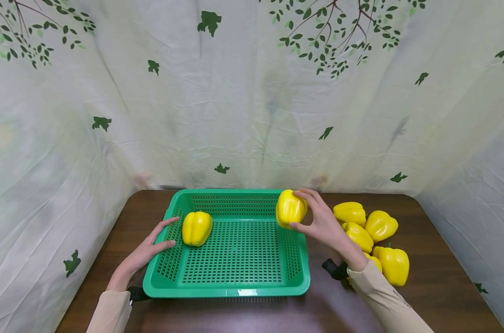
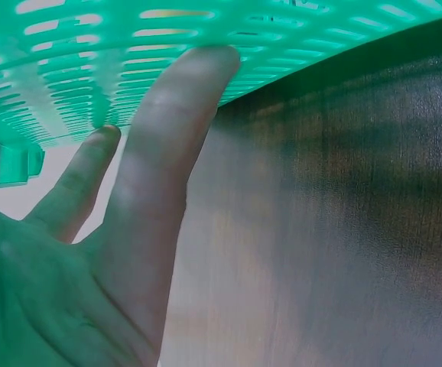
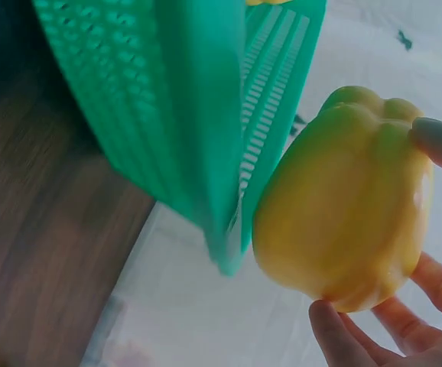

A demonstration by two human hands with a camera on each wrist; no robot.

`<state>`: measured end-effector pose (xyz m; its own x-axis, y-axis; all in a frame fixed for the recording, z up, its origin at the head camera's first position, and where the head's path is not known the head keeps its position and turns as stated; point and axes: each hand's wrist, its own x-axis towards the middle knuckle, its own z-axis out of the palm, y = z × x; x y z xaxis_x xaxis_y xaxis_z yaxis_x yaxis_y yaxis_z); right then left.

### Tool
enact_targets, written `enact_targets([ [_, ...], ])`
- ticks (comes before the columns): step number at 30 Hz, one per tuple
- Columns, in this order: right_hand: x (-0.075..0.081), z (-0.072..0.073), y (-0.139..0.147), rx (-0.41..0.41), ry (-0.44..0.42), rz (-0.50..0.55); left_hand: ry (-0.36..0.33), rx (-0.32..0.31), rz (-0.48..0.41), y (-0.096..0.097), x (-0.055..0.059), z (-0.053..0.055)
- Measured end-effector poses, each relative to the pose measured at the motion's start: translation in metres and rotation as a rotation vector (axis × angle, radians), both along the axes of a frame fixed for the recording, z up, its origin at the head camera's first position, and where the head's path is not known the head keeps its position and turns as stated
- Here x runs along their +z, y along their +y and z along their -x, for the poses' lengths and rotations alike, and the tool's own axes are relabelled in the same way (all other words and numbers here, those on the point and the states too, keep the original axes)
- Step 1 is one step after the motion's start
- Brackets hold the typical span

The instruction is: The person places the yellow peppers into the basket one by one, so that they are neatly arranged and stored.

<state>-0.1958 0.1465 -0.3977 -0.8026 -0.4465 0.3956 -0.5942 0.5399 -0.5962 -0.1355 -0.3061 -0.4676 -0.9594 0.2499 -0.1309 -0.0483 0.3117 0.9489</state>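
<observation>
My right hand [image 1: 324, 226] holds a yellow bell pepper [image 1: 291, 209] between thumb and fingers, above the right rim of a green plastic basket [image 1: 235, 292]. The right wrist view shows the held bell pepper [image 3: 343, 206] beside the basket wall [image 3: 144, 99], with fingertips at its ends. My left hand [image 1: 145, 254] is at the basket's left side, thumb and fingers extended. In the left wrist view, the thumb [image 2: 160, 145] reaches to the slotted wall [image 2: 267, 46]. Inside the basket, another yellow bell pepper [image 1: 197, 229] rests near the left wall.
Several yellow bell peppers [image 1: 381, 226] lie grouped on the brown table [image 1: 435, 277] right of the basket, partly behind my right forearm. A pale curtain [image 1: 243, 115] printed with leaves hangs behind the table and at both sides.
</observation>
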Motion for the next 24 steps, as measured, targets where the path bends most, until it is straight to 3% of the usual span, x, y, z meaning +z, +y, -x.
enact_targets([
  [24, -0.004, 0.001, -0.053, 0.077, -0.088, -0.019, -0.04, 0.009, -0.038, 0.002, 0.003, -0.001],
])
